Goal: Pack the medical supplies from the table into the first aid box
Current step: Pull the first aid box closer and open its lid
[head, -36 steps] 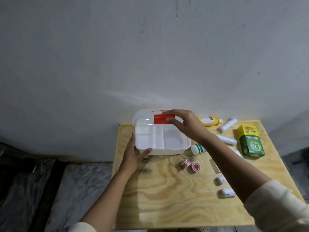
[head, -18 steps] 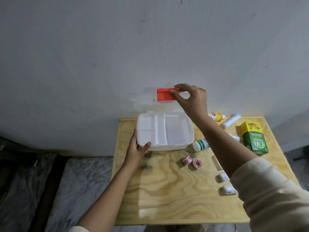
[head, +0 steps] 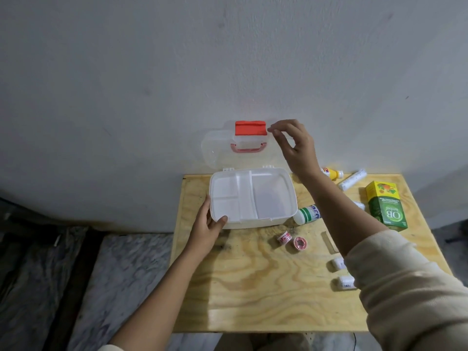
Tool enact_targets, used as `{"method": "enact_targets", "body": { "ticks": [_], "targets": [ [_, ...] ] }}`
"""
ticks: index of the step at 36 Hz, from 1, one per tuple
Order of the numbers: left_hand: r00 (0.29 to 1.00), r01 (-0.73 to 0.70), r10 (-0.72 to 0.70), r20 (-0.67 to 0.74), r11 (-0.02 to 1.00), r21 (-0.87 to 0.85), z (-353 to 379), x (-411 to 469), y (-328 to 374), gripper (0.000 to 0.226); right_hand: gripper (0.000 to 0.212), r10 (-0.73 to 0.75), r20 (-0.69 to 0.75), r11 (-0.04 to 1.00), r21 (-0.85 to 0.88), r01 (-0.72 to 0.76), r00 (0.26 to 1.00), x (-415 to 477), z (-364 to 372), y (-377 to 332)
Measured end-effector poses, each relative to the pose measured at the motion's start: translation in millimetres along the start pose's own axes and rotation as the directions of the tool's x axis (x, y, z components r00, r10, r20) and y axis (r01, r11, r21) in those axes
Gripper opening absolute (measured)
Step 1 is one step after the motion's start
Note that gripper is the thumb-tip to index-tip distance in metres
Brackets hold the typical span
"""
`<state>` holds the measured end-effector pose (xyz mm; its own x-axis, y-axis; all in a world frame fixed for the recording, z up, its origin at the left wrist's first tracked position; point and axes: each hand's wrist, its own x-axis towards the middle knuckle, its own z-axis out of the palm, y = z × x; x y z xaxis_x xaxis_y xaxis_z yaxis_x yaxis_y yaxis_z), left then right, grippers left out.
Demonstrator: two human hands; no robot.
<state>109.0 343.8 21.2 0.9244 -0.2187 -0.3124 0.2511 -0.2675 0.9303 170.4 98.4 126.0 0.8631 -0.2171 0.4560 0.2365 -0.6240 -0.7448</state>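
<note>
head view — left grip (head: 209,225) clasps first aid box (head: 253,197) corner; right grip (head: 295,145) loosely spread, just beside red latch (head: 250,128).

A white first aid box (head: 253,198) sat open at the back of a plywood table (head: 253,287), its clear lid (head: 217,150) leaning against a grey wall (head: 228,59) with the red latch (head: 250,128) uppermost. The box's divided tray held nothing. A person's left hand (head: 206,224) gripped the box's near left corner, thumb on the rim. The right hand (head: 295,145) hung in the air just right of the latch, fingers loosely curled, apart from it. Supplies lay on the table to the right: a green-banded bottle (head: 307,214) touching the box, two tape rolls (head: 291,240), a yellow bottle (head: 333,173), a green carton (head: 386,206) and small white rolls (head: 342,273).
</note>
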Motion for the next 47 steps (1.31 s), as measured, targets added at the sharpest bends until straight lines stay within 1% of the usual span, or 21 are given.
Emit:
{"method": "enact_targets", "body": {
  "ticks": [3,5,8,10,12,16,20,23,24,27,28,30,34,37,43,47],
  "targets": [
    [1.000,0.012,-0.012,-0.007,1.000,0.009,-1,0,-1,0.074,0.020,-0.024,0.051,1.000,-0.002,0.024,0.998,-2,-7,5],
    [1.000,0.017,-0.017,-0.002,1.000,-0.004,-2,0,1,0.073,0.019,-0.001,0.032,1.000,0.006,0.001,0.999,-3,-10,5],
    [0.999,0.028,-0.028,0.023,1.000,-0.011,-2,-3,3,0.072,0.018,0.085,-0.067,0.996,0.035,-0.083,0.994,-3,-12,4],
    [0.999,0.028,-0.028,0.042,1.000,-0.006,-3,-6,1,0.072,0.018,0.179,-0.169,0.983,0.076,-0.168,0.969,-3,-12,5],
    [0.997,0.025,-0.025,0.067,1.000,0.005,-3,-10,-2,0.071,0.018,0.254,-0.253,0.967,0.079,-0.242,0.933,-4,-13,6],
    [0.995,0.032,-0.034,0.098,0.999,0.024,-1,-19,-6,0.071,0.023,0.363,-0.280,0.931,0.139,-0.337,0.889,-6,-15,7],
    [0.996,0.030,-0.032,0.087,0.999,0.023,3,-25,-10,0.072,0.023,0.390,-0.270,0.918,0.184,-0.351,0.880,-5,-17,8],
    [0.997,0.033,-0.034,0.075,0.999,0.016,9,-28,-8,0.081,0.023,0.399,-0.270,0.913,0.199,-0.355,0.876,-3,-19,9],
    [0.997,0.029,-0.031,0.071,0.999,0.016,10,-28,-7,0.087,0.023,0.402,-0.271,0.912,0.199,-0.358,0.875,-3,-19,10],
    [0.998,0.016,-0.018,0.059,0.999,0.046,13,-24,-6,0.117,0.022,0.415,-0.277,0.907,0.199,-0.371,0.866,-2,-20,10],
    [0.998,0.005,-0.008,0.058,0.998,0.058,14,-21,-6,0.122,0.022,0.422,-0.284,0.904,0.205,-0.375,0.861,-2,-20,10],
    [0.997,-0.043,0.037,0.065,0.996,0.082,15,-15,-6,0.119,0.020,0.437,-0.298,0.896,0.224,-0.383,0.849,-3,-21,9],
    [0.986,-0.154,0.147,0.080,0.985,0.083,19,-9,1,0.105,0.017,0.445,-0.298,0.890,0.247,-0.382,0.844,-6,-22,8],
    [0.975,-0.210,0.203,0.092,0.975,0.076,20,-8,1,0.105,0.017,0.439,-0.294,0.894,0.240,-0.380,0.849,-6,-22,9],
    [0.973,-0.227,0.223,0.060,0.970,0.082,25,-8,1,0.112,0.018,0.454,-0.289,0.887,0.237,-0.397,0.843,-7,-24,9],
    [0.963,-0.268,0.265,0.045,0.960,0.078,27,-10,3,0.106,0.024,0.448,-0.276,0.890,0.227,-0.395,0.851,-14,-31,11]
  ]
}}
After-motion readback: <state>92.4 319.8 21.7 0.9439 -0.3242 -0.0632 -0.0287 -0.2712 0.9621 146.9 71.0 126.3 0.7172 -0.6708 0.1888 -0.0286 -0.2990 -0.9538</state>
